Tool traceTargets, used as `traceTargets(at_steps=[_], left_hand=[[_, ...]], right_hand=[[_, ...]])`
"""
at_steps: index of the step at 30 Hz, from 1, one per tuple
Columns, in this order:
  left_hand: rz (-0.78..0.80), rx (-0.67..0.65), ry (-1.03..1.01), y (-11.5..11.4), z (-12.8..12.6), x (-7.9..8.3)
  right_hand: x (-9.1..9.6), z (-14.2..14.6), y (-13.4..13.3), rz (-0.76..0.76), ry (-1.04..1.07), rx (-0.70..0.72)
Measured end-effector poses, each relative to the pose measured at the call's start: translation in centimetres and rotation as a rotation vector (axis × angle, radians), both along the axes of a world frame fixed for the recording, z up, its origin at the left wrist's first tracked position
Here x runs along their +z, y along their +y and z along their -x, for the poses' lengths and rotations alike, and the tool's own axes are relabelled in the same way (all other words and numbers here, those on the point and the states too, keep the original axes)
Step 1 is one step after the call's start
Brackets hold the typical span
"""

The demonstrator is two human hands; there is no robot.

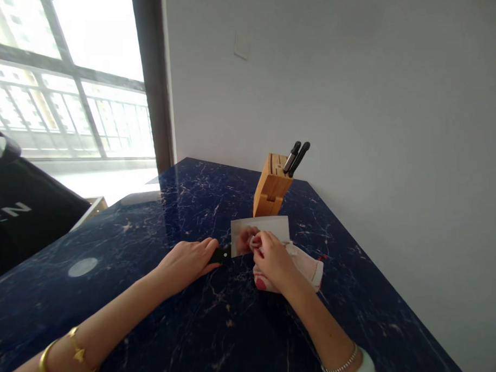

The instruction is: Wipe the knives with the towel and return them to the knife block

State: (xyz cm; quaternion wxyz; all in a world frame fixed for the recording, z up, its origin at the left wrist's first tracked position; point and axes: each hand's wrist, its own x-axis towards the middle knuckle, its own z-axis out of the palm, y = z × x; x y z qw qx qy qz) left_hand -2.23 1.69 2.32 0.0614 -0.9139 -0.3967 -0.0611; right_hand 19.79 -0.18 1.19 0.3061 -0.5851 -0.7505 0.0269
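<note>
My left hand [191, 261] is closed round the black handle of a cleaver [274, 226]. Its broad, shiny blade points to the right and mirrors my right hand's fingers. My right hand [272, 258] pinches a white cloth with red patches [310, 267] and holds a bunched part of it against the blade. The rest of the cloth hangs down below and to the right of that hand. Just behind the blade stands a wooden knife block [268, 195], with two dark-handled tools [295, 159] in its slots.
The dark blue marble-patterned table [210, 326] runs back to a plain grey wall [356, 114]. A pale round spot [82, 267] shows on its left part. At far left is a black chair back or bag with white lettering [23, 210], before a bright window [72, 82].
</note>
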Motion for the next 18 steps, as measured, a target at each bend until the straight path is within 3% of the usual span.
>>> traceTargets(at_steps=[7, 14, 18], left_hand=[[-0.005, -0.059, -0.013, -0.4, -0.5, 0.0], [0.048, -0.003, -0.028, -1.1, -1.2, -0.5], [0.039, 0.035, -0.052, -1.6, -1.9, -0.8]], right_hand=[[0.9, -1.5, 0.5, -0.054, 0.116, -0.122], [0.7, 0.3, 0.1, -0.051, 0.12, 0.075], [0.4, -0.6, 0.5, -0.028, 0.134, -0.058]])
